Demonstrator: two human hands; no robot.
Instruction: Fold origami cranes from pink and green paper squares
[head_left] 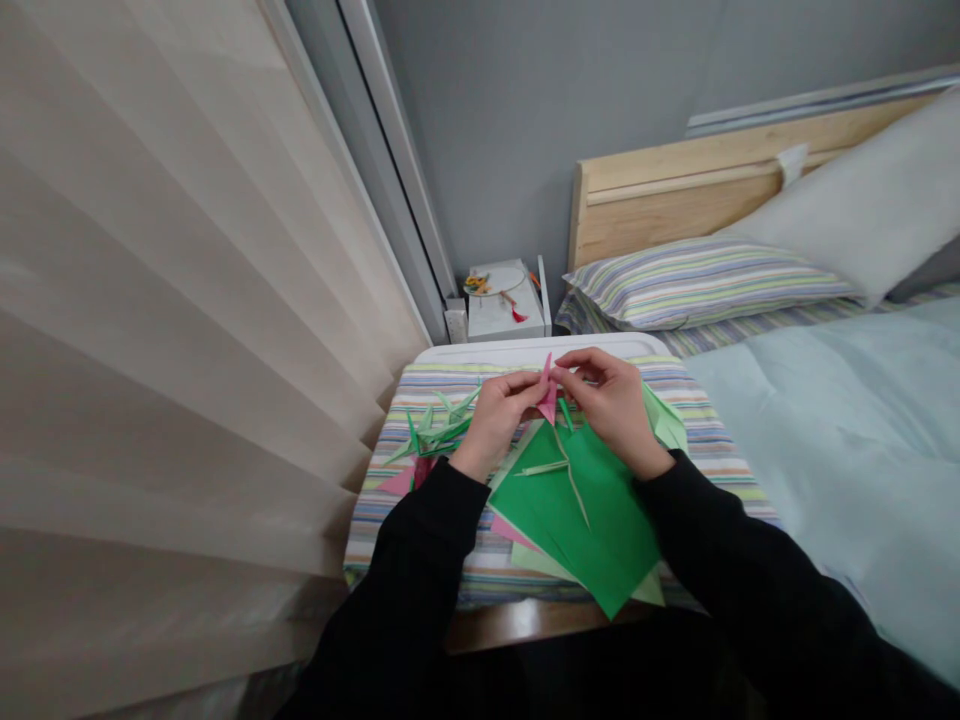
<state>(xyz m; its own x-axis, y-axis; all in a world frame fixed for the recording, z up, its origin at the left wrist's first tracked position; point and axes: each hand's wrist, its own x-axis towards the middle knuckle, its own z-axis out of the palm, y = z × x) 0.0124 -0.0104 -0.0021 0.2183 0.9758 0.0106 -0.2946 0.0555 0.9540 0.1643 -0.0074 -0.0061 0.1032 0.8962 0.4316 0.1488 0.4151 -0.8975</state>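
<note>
The fingertips of the left hand (pixel 496 418) and right hand (pixel 613 402) were clamped on a pink origami piece (pixel 548 398), held over green paper (pixel 581 510) on a striped cloth (pixel 390 520).

Paper sheets (pixel 577 520) lie on the cloth (pixel 382 530) before me, cranes (pixel 435 430) just left of them; curtain (pixel 172 350) on my left, bed (pixel 825 420) on my right, box (pixel 504 300) behind at top centre, pillows (pixel 705 285) upper right.

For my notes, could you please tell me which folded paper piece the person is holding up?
The pink folded paper piece pinched between the left hand and right hand; the green folded pieces lie on the striped cloth beside them.
</note>
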